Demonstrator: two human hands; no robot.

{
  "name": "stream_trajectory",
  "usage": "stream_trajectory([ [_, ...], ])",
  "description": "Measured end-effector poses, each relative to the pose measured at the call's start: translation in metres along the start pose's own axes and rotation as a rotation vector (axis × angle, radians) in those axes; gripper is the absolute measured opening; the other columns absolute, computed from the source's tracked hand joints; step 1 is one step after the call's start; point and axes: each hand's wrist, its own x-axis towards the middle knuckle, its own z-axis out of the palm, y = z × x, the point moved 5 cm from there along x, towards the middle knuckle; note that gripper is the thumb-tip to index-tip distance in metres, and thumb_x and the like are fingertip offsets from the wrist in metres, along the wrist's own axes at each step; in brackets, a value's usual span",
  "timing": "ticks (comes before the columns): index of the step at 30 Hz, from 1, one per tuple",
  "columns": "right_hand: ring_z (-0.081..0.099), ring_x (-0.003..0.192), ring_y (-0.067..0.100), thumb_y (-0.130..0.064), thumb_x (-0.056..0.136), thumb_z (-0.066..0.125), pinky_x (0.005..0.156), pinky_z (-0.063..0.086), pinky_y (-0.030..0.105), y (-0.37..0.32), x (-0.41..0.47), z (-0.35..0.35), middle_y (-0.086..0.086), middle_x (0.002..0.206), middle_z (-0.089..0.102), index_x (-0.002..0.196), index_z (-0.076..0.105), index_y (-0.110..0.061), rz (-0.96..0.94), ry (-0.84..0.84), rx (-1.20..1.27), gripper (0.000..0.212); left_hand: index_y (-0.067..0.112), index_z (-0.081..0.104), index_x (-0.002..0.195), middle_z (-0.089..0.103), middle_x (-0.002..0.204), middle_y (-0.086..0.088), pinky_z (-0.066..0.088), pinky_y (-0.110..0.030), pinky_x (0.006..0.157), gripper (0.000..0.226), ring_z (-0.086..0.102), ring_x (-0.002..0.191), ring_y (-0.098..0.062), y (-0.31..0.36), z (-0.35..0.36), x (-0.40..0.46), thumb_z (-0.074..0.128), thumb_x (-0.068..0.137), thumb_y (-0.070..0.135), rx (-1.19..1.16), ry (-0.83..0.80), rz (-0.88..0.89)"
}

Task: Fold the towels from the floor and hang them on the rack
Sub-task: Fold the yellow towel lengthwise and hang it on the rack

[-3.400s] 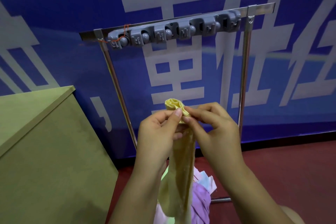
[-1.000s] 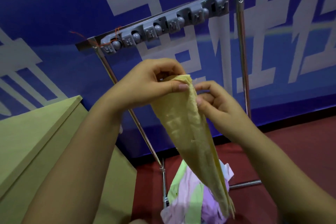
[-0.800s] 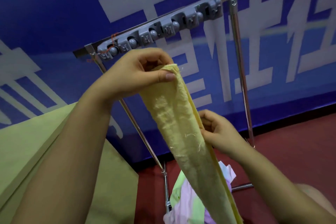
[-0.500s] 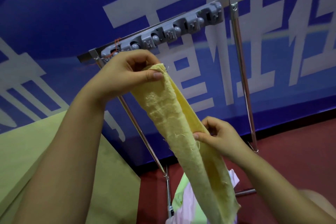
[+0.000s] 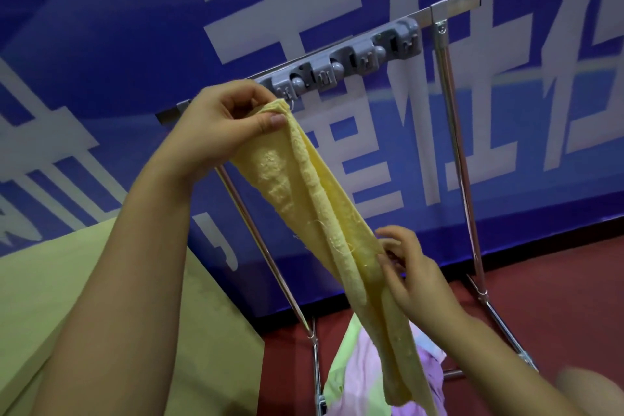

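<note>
The left hand (image 5: 223,125) is raised in front of the rack (image 5: 449,152), its thumb and curled fingers pinching the top end of a yellow towel (image 5: 317,213) that is gathered into a long narrow strip. That top end sits just below the rack's grey clip bar (image 5: 351,61), close to its left clips; whether it touches them cannot be told. From there the towel slopes down and to the right, its lower end hanging over the pile of towels (image 5: 361,371) on the floor (image 5: 547,290). The right hand (image 5: 412,273) grips the towel about midway down, fingers curled round its right edge and thumb on the near face. The pile, pale green, pink and purple, lies between the rack's metal legs at the bottom of the view. The rack stands against a blue wall (image 5: 101,27) with large white lettering, its top rail tilted in this view, higher at the right. A tan box (image 5: 84,280) fills the lower left, beside the rack's left leg, partly hidden by the left forearm.
</note>
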Motion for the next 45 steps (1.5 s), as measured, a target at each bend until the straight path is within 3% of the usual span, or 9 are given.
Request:
stream_trajectory([
  [5,0.053,0.076,0.003,-0.019,0.080,0.035,0.065,0.045,0.024,0.001,-0.003,0.011,-0.016,0.089,0.050,0.083,0.048,-0.030,-0.136,0.027,-0.133,0.018,0.014,0.068,0.091,0.063,0.088,-0.017,0.047,-0.029,0.066,0.014,0.056,0.078,-0.015,-0.001,-0.007,0.012,0.072,0.081,0.023,0.065,0.095,-0.009],
  [11,0.058,0.082,0.002,-0.026,0.077,0.040,0.069,0.041,0.005,0.013,-0.002,0.020,-0.017,0.089,0.059,0.082,0.065,-0.029,-0.034,0.076,-0.113,0.026,0.012,0.069,0.091,0.059,0.081,-0.006,0.044,-0.031,0.067,0.016,0.053,0.076,-0.014,-0.001,-0.013,0.022,0.073,0.080,0.023,0.158,0.158,-0.025],
  [19,0.057,0.074,0.006,-0.070,0.068,0.049,0.069,0.050,0.026,0.004,0.004,0.033,-0.017,0.088,0.054,0.089,0.072,-0.020,0.075,0.044,-0.203,0.059,0.018,0.069,0.090,0.062,0.086,-0.008,0.046,-0.034,0.069,0.016,0.056,0.079,-0.017,0.005,-0.007,0.027,0.073,0.080,0.029,0.179,0.188,-0.035],
  [23,0.063,0.074,0.013,-0.049,0.077,0.057,0.066,0.053,0.037,0.003,0.008,0.035,-0.011,0.085,0.062,0.083,0.073,-0.019,0.031,0.105,-0.254,0.034,0.015,0.069,0.093,0.064,0.091,-0.014,0.048,-0.035,0.071,0.018,0.057,0.081,-0.019,0.009,-0.007,0.026,0.073,0.080,0.027,0.181,0.190,-0.036],
  [27,0.062,0.070,0.013,-0.036,0.079,0.058,0.065,0.052,0.037,0.010,0.014,0.040,-0.010,0.080,0.062,0.077,0.069,-0.019,0.010,0.101,-0.254,0.020,0.012,0.069,0.094,0.064,0.094,-0.018,0.049,-0.038,0.073,0.020,0.057,0.082,-0.021,0.008,-0.006,0.027,0.073,0.080,0.026,0.177,0.181,-0.044],
  [32,0.052,0.069,0.003,-0.038,0.079,0.049,0.062,0.043,0.018,0.019,0.015,0.026,-0.014,0.071,0.050,0.069,0.045,-0.033,0.015,0.095,-0.079,0.012,0.014,0.068,0.091,0.061,0.085,-0.012,0.044,-0.032,0.067,0.015,0.054,0.078,-0.018,-0.007,-0.015,0.027,0.073,0.081,0.024,0.164,0.179,-0.078],
  [35,0.048,0.062,0.006,-0.033,0.074,0.049,0.057,0.036,0.014,0.022,0.013,0.014,-0.010,0.070,0.049,0.064,0.042,-0.032,0.037,0.127,0.005,0.013,0.016,0.068,0.089,0.060,0.084,-0.011,0.044,-0.034,0.068,0.012,0.055,0.078,-0.020,-0.025,-0.022,0.027,0.073,0.081,0.024,0.137,0.140,-0.130],
  [40,0.047,0.058,0.012,-0.029,0.068,0.051,0.054,0.038,0.022,0.026,0.012,0.012,0.003,0.068,0.053,0.064,0.043,-0.020,0.155,0.121,0.080,0.013,0.025,0.066,0.081,0.058,0.081,-0.001,0.044,-0.031,0.065,0.006,0.054,0.076,-0.017,-0.041,-0.022,0.027,0.071,0.083,0.023,0.082,0.114,-0.173],
  [45,0.050,0.054,0.007,-0.011,0.079,0.064,0.057,0.044,0.027,0.022,0.010,0.010,0.001,0.068,0.060,0.068,0.047,-0.020,0.256,0.038,0.166,0.023,0.025,0.067,0.086,0.062,0.087,-0.003,0.047,-0.029,0.070,0.012,0.058,0.083,-0.015,-0.038,-0.030,0.027,0.074,0.076,0.027,0.044,0.031,-0.155],
])
